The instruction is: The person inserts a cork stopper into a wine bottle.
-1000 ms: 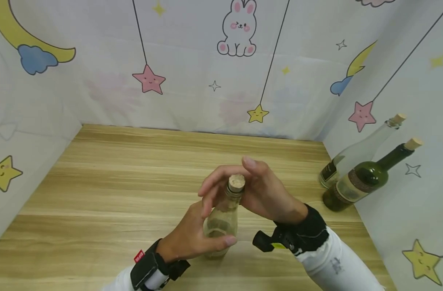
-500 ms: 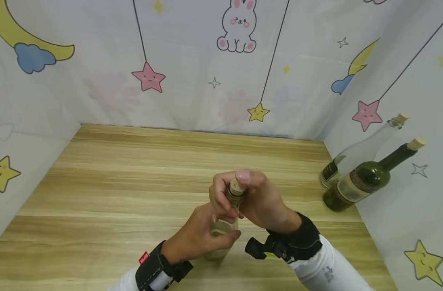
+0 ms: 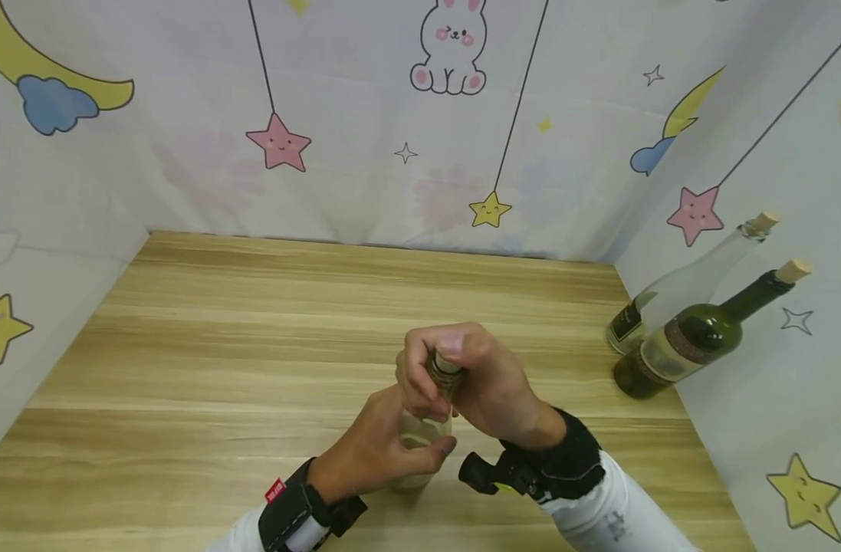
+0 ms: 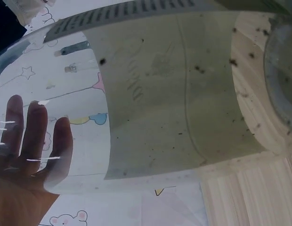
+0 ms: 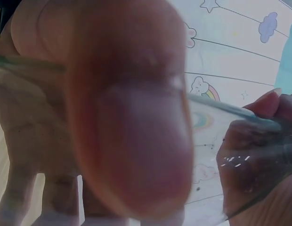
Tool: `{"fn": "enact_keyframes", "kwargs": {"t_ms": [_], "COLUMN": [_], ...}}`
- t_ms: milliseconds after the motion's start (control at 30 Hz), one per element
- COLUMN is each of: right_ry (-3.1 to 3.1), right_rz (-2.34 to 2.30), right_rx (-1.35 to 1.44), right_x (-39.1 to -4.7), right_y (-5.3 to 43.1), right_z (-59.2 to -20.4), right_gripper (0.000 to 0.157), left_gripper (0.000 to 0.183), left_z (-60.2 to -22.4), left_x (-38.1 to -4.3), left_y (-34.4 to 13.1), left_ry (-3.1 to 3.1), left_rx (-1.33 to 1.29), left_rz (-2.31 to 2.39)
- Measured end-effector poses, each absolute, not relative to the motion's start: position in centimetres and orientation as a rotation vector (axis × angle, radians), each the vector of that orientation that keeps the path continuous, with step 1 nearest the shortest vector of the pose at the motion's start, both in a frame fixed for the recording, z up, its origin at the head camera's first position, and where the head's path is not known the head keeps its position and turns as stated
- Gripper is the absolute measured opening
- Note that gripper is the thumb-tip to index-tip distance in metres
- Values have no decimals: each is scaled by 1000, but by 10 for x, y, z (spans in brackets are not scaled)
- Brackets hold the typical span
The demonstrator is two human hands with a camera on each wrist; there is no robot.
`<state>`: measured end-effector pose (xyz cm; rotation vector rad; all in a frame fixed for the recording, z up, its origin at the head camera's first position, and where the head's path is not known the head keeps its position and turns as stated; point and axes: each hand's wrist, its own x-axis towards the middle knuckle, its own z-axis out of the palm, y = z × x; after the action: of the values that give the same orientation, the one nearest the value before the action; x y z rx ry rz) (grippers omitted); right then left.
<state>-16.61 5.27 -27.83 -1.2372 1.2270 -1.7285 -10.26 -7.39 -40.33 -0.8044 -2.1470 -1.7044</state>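
A clear glass bottle (image 3: 420, 435) stands upright near the front middle of the table, with a cork (image 3: 448, 364) at its mouth. My left hand (image 3: 368, 445) holds the bottle's body, its thumb across the near side. Higher up, my right hand (image 3: 492, 379) has its fingers curled round the neck and its thumb on the cork, hiding most of it. Close up in the left wrist view, the bottle's label (image 4: 146, 94) shows through the glass. A thumb (image 5: 141, 141) fills much of the right wrist view.
To the right, against the side wall, stand a corked clear bottle (image 3: 692, 280) and a corked green bottle (image 3: 699, 337). The wooden table (image 3: 220, 345) is bounded by patterned cloth walls (image 3: 358, 100) at the back and both sides.
My right hand has come down and closed its fingers round the bottle's neck. Its thumb has moved onto the cork, and less of the cork shows. The left hand stays on the bottle.
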Motion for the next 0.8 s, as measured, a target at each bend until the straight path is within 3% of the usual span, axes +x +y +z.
{"fn": "enact_keyframes", "kwargs": {"t_ms": [433, 600, 800], "right_ry": [1184, 1234, 1357], "right_rz": [-1786, -1831, -1886], "right_rx": [-1313, -1285, -1232], "right_x": [-167, -164, -156], "right_y": [53, 55, 56], "right_z": [-288, -291, -291], "right_gripper": [59, 48, 33], "left_gripper": [39, 49, 41], "left_z": [-404, -404, -407], "left_x": [-104, -107, -106], "left_y": [-72, -72, -71], "left_ry": [-2139, -2125, -2141], "left_rx": [-775, -773, -743], "left_rz": [-1633, -1614, -1782]}}
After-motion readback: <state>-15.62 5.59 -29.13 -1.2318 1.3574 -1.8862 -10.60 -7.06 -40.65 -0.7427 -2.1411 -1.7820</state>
